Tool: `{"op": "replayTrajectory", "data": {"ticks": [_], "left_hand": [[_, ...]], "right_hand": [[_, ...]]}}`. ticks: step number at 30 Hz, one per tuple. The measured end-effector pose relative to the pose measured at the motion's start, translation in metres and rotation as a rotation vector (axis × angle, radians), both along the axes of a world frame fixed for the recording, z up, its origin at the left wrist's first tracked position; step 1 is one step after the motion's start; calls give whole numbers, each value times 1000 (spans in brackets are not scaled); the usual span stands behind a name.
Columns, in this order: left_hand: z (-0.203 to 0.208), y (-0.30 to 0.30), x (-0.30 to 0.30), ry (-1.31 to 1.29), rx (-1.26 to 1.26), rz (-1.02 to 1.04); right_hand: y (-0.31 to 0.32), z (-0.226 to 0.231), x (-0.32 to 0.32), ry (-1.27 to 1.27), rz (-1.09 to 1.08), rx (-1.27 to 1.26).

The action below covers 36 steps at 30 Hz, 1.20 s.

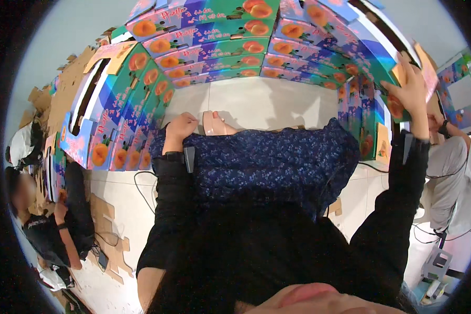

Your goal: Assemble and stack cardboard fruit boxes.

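My right hand (411, 91) is raised at the right, on the near end of the top printed carton (369, 39) of the right stack. Its thumb and fingers are spread across the carton's corner and grip it; part of the fingertips is hidden. The carton is blue, pink and green with peach pictures and has a long dark slot along its top. My left hand (182, 127) is curled closed above my lap, beside the left stack of cartons (117, 112), with nothing visible in it. A dark blue floral cloth (267, 162) covers my lap.
Stacked peach cartons (209, 44) form a wall ahead, around a pale tiled floor (287, 99). My bare foot (217, 124) shows beyond the cloth. A person in black (49, 235) sits at the left near flat cardboard (107, 214); another in grey trousers (447, 178) is at the right.
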State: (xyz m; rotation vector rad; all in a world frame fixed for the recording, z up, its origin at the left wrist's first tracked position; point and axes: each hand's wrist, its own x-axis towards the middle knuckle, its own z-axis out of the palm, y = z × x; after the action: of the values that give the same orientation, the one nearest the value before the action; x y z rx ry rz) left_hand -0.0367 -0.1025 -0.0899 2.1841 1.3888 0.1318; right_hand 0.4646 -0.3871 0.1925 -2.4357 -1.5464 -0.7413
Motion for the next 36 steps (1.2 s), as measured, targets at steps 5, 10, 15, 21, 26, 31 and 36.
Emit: {"op": "replayTrajectory", "data": {"ticks": [5, 10, 15, 21, 26, 31, 36], "left_hand": [[-19, 2, -10, -35, -48, -22], [6, -5, 2, 16, -71, -70], [7, -6, 2, -4, -62, -76], [4, -9, -3, -60, -83, -43], [-3, -8, -5, -68, -92, -30], [-21, 4, -10, -103, -147, -65], [-7, 2, -2, -40, -144, -79]], "right_hand": [[-66, 2, -17, -190, -89, 188], [-116, 0, -22, -274, -436, 281], [-134, -21, 3, -83, -561, 292], [-142, -121, 79, 626, -459, -67], [-112, -95, 18, 484, -603, -130], [-121, -106, 31, 407, -588, -111], [-128, -105, 38, 460, -519, -27]]}}
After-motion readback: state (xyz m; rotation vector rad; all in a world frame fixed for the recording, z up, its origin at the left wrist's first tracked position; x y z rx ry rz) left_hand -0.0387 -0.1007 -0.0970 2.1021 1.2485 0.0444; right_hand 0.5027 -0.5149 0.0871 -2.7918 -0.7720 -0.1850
